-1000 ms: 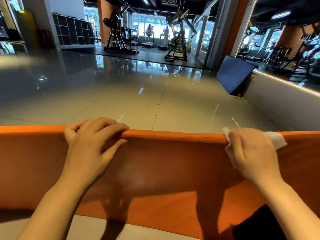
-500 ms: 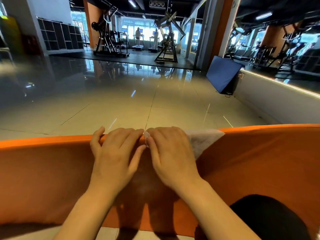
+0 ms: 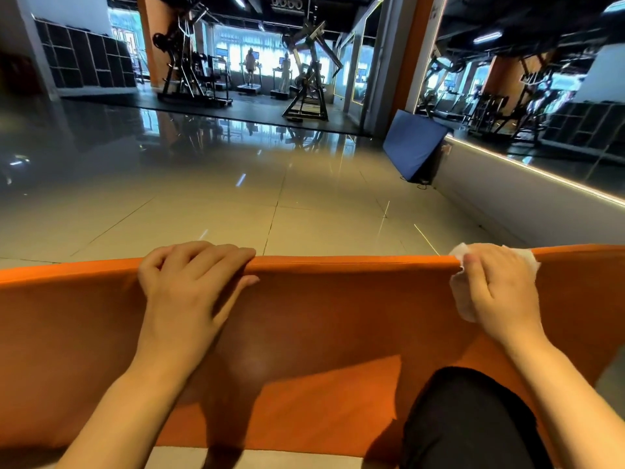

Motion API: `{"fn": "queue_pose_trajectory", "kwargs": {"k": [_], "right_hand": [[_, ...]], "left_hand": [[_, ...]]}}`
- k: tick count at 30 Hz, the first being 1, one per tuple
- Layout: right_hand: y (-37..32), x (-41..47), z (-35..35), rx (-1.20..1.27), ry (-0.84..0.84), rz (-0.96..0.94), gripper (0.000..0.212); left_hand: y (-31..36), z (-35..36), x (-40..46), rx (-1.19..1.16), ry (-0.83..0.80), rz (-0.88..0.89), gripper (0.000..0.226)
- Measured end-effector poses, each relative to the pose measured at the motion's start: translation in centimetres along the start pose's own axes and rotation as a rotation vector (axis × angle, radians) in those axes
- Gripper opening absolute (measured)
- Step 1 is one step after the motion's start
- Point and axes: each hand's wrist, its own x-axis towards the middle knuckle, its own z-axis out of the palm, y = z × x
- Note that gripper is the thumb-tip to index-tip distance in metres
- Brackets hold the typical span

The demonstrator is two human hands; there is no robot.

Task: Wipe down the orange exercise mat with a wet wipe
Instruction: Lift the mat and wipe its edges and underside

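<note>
The orange exercise mat (image 3: 338, 316) stands on its long edge across the lower half of the view, its top edge running left to right. My left hand (image 3: 189, 286) grips that top edge left of centre, fingers curled over it and thumb on the near face. My right hand (image 3: 497, 292) holds a white wet wipe (image 3: 461, 299) folded over the top edge at the right, fingers curled over the edge with the wipe under them.
Glossy tiled floor (image 3: 270, 198) stretches beyond the mat. A blue mat (image 3: 412, 145) leans against the mirrored wall (image 3: 541, 184) at the right. Gym machines (image 3: 307, 82) stand at the back. My dark-clad knee (image 3: 473, 421) is at the lower right.
My right hand has slid the wipe rightward along the mat's top edge, away from my left hand. The left hand keeps its grip on the edge.
</note>
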Motion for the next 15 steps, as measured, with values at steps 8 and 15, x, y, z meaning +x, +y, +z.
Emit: {"fn": "queue_pose_trajectory", "kwargs": {"k": [8, 15], "right_hand": [[-14.5, -2.8, 4.5, 0.165, 0.074, -0.214, 0.033], [-14.0, -2.8, 3.7, 0.099, -0.026, -0.408, 0.034]], "left_hand": [[0.8, 0.0, -0.8, 0.078, 0.093, 0.005, 0.029], [0.9, -0.8, -1.4, 0.058, 0.076, 0.061, 0.028]]}}
